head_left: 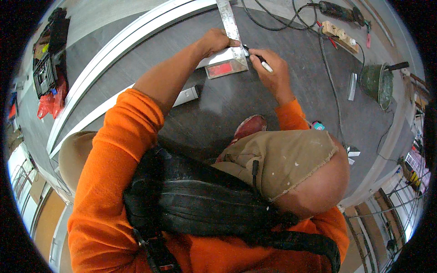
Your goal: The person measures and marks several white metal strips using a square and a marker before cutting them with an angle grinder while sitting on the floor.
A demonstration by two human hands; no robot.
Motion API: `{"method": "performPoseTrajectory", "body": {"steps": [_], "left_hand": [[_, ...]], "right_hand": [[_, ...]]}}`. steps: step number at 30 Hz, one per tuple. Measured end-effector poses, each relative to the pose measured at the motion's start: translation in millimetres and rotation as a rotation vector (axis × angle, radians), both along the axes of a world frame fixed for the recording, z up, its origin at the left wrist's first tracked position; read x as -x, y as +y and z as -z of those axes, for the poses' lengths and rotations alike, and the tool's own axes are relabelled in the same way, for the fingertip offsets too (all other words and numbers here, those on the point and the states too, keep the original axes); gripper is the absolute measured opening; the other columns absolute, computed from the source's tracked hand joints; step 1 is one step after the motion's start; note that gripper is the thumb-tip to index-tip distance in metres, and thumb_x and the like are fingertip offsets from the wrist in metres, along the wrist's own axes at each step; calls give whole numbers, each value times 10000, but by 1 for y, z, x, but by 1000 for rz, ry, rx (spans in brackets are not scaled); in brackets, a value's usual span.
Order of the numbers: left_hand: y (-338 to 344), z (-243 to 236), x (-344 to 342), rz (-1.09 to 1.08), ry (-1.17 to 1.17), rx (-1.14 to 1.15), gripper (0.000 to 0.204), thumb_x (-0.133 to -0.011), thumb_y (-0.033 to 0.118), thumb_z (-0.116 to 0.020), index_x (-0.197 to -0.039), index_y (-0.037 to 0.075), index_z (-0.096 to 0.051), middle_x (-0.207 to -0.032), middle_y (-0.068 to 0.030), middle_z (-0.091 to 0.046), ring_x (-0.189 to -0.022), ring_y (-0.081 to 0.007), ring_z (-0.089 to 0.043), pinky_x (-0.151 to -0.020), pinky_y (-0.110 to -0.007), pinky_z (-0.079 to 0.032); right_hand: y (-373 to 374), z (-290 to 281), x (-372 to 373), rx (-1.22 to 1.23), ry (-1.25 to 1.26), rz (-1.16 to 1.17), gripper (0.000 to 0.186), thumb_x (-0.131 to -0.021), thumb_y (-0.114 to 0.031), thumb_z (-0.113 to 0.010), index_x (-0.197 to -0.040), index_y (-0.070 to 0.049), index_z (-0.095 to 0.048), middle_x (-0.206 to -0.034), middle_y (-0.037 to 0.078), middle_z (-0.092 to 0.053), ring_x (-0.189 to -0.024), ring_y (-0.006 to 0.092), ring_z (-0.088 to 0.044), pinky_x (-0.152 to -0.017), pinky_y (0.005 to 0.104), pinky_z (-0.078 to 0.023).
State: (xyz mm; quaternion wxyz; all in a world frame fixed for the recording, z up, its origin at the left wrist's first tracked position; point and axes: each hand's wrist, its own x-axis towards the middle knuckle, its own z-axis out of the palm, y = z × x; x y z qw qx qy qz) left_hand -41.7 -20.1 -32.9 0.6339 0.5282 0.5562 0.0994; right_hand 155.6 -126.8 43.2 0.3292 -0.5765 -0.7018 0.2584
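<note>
A steel try square (230, 25) with a red-inset stock lies across a white metal profile (214, 58) on the dark board. My left hand (215, 43) grips the square's blade, fingers curled against it and the profile. My right hand (272, 72) holds a black-and-white marker (264, 63) at the blade's right edge; its tip is hard to make out. A short white profile piece (184, 96) lies just below my left forearm. Long white profiles (94, 59) run along the left, partly behind that arm.
Black cables (324, 63) and a power strip (338, 36) lie at upper right, near a black power tool (340, 12), a green bucket (373, 86) and a metal offcut (352, 85). A tool tray (44, 73) and red plastic bag (45, 105) sit far left.
</note>
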Motion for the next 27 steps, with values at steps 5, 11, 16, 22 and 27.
{"method": "performPoseTrajectory", "body": {"steps": [5,11,16,22,27], "left_hand": [[0,6,4,-15,-27,-5,344,-839,280,-808,-1027,0,-744,-897,-85,-730,-720,-172,-631,-670,-344,-503],[2,-24,-1,67,25,11,373,-840,325,-803,-1013,0,-745,-849,-72,-708,-683,-154,-586,-641,-337,-471],[-1,-29,5,140,36,-65,402,-835,357,-806,-1020,6,-743,-852,-78,-707,-729,-158,-601,-680,-347,-486],[-15,-34,39,626,249,-427,544,-737,274,-843,-1177,28,-638,-1059,-143,-712,-1007,-320,-670,-898,-421,-516],[-38,-49,46,670,454,-651,611,-737,218,-797,-1246,19,-523,-1131,-242,-662,-1066,-417,-640,-933,-482,-505]], "right_hand": [[-21,-7,-7,101,0,11,106,-871,-133,-701,-957,-80,-733,-945,119,-726,-837,297,-704,-719,373,-540],[-40,-12,-17,274,70,194,215,-943,-222,-604,-932,-43,-723,-932,146,-713,-798,292,-704,-703,380,-536],[-51,25,-2,572,121,325,339,-980,-312,-540,-1088,-9,-648,-911,126,-698,-614,227,-651,-558,361,-495],[-49,33,40,805,668,349,362,-1009,-336,-542,-1191,-25,-582,-865,66,-663,-465,73,-487,-414,242,-373],[-59,57,48,614,772,412,354,-1008,-329,-548,-1179,-21,-590,-837,56,-656,-458,49,-426,-415,220,-337]]}}
